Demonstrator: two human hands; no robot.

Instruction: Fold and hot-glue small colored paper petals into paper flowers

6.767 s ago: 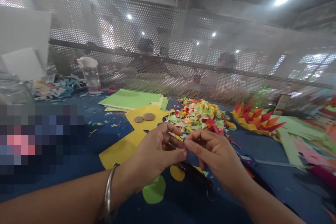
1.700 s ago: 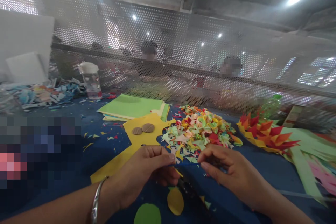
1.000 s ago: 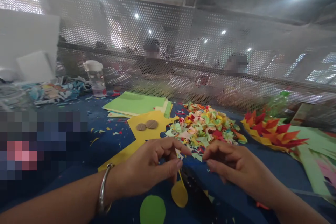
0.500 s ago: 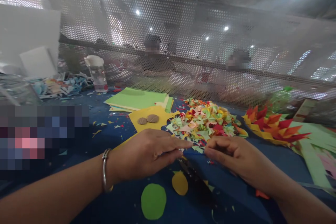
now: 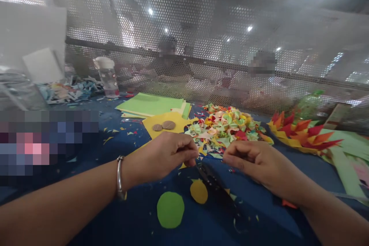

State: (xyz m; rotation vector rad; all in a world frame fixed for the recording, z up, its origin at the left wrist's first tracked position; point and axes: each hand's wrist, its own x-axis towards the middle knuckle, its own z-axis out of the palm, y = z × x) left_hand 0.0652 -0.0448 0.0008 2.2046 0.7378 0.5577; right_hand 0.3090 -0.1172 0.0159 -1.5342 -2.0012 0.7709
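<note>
My left hand (image 5: 170,153) is closed in a pinch, its fingertips at one end of a thin blue strand (image 5: 211,157). The strand runs across to my right hand (image 5: 253,161), whose thumb and curled fingers pinch the other end. It looks like thread or thin wire; I cannot tell which. Below the gap between my hands, a slim black tool (image 5: 216,186) lies slantwise on the dark blue table. Left of it are a yellow paper oval (image 5: 198,191) and a larger green paper circle (image 5: 170,210).
Beyond my hands sit a heap of colourful paper pieces (image 5: 230,123), a yellow sheet (image 5: 152,122) with two brown ovals, and stacked green paper (image 5: 148,104). A red-orange paper flower (image 5: 305,134), green bottle (image 5: 311,103) and clear bottle (image 5: 108,80) stand before a perforated screen (image 5: 196,61).
The fingers of my left hand have curled from stretched out into a pinch. My right hand keeps its pinch at the strand's other end. The view has shifted slightly.
</note>
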